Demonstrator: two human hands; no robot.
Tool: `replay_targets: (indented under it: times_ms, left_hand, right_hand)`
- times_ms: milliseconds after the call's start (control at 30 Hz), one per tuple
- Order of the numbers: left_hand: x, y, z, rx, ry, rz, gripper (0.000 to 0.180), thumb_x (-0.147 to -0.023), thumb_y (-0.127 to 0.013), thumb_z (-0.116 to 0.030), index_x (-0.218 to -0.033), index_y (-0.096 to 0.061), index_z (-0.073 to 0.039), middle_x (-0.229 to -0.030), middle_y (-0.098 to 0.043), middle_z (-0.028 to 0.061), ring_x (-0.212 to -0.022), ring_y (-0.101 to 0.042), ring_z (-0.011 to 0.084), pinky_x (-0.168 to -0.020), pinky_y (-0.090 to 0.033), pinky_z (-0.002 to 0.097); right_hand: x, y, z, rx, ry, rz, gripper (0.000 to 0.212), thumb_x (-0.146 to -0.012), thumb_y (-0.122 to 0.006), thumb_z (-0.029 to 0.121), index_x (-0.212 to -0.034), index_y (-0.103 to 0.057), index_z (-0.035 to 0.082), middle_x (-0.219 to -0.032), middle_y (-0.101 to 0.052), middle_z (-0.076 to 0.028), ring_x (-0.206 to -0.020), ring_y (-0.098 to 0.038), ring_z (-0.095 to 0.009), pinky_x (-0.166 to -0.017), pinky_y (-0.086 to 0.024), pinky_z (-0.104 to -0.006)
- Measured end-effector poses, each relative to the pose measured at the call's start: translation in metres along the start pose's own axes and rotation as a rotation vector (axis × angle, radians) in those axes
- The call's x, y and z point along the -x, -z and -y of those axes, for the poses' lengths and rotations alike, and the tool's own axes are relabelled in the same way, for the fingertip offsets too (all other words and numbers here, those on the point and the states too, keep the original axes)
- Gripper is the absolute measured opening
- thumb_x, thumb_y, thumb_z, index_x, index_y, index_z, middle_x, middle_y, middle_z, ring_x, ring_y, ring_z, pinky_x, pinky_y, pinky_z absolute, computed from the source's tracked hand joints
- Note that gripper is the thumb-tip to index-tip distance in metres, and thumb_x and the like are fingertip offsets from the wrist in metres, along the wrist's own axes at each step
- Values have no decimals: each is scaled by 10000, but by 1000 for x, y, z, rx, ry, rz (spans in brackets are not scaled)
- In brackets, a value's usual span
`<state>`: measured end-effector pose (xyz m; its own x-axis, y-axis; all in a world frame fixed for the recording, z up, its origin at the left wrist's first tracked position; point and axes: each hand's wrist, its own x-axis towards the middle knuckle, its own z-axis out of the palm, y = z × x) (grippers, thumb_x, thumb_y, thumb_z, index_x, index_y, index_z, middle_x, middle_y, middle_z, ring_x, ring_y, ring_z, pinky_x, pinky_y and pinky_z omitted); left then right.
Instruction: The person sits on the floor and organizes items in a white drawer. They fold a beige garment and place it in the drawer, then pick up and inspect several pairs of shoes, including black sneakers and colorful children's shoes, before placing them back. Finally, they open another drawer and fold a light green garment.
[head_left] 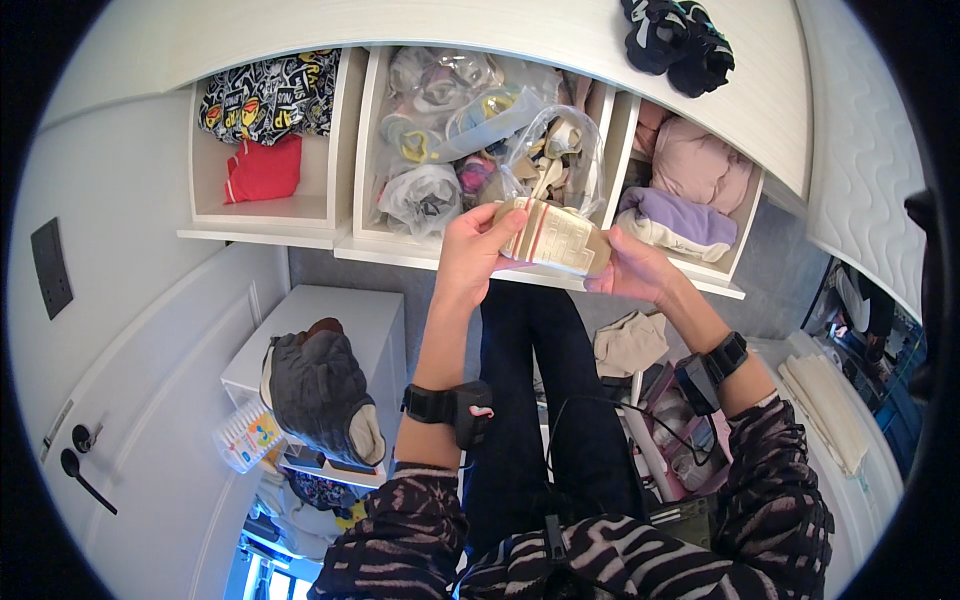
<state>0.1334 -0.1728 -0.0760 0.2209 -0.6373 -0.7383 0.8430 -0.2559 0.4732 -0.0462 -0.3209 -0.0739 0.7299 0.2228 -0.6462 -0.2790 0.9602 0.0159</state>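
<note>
Both of my hands hold a beige shoe [556, 240] above the front edge of the middle drawer [430, 252]. Its patterned sole faces me, and a red stripe runs along its side. My left hand [476, 245] pinches one end, thumb on top. At the other end, my right hand [637, 270] closes around the shoe from the side. Just beyond lies a clear plastic bag [597, 150] with beige footwear in it. Wrapped shoes [440, 85] and a white knotted bag [418, 198] share that drawer.
Folded clothes lie in the left drawer [312, 207], and pink and purple garments [690, 215] fill the right one. Black shoes [680, 45] stand on the top surface. Below left, a white cabinet [365, 305] carries a dark grey garment [318, 390]. A beige cloth [630, 343] lies beside my legs.
</note>
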Motion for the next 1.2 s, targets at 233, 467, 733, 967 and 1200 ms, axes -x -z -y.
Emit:
replay_targets:
  times_ms: [233, 467, 733, 967, 1200]
  left_hand:
    - [-6, -4, 8, -17, 35, 14, 303, -869, -636, -200, -1068, -598, 25, -950, -629, 78, -823, -630, 133, -732, -556, 314]
    - [-25, 2, 37, 65, 338, 33, 357, -899, -592, -282, -1131, -533, -18, -1044, -600, 125, -937, -624, 227, -837, -524, 381]
    - [-56, 15, 72, -272, 171, -209, 372, -833, -670, -296, -1001, -557, 16, -886, -621, 92, -703, -623, 172, -631, -534, 306]
    - [-90, 10, 70, -875, -37, -631, 619, -708, -741, -430, -999, -501, 60, -932, -611, 248, -906, -597, 383, -793, -471, 410]
    - [-105, -13, 72, -1076, 6, -675, 498, -749, -697, -303, -1033, -495, 52, -954, -621, 262, -924, -610, 404, -811, -480, 457]
  right_hand:
    - [-1, 6, 0, 129, 39, -133, 411, -803, -699, 283, -1105, -569, 36, -829, -597, 9, -628, -503, -68, -562, -407, -215]
    - [3, 4, -7, 1100, 226, -338, 365, -668, -807, 214, -906, -645, -10, -733, -579, 10, -620, -499, -72, -576, -406, -219]
    - [10, 0, -2, 1704, 420, -563, 410, -623, -798, 241, -878, -601, -13, -742, -574, -136, -650, -548, -274, -603, -438, -365]
    - [12, -1, 51, 2151, 556, -784, 160, -740, -671, 144, -819, -601, 24, -817, -577, -146, -781, -592, -320, -655, -475, -422]
    - [-37, 25, 74, 2783, 166, -266, 109, -673, -629, 71, -777, -661, 60, -916, -602, -92, -860, -597, -249, -672, -505, -364]
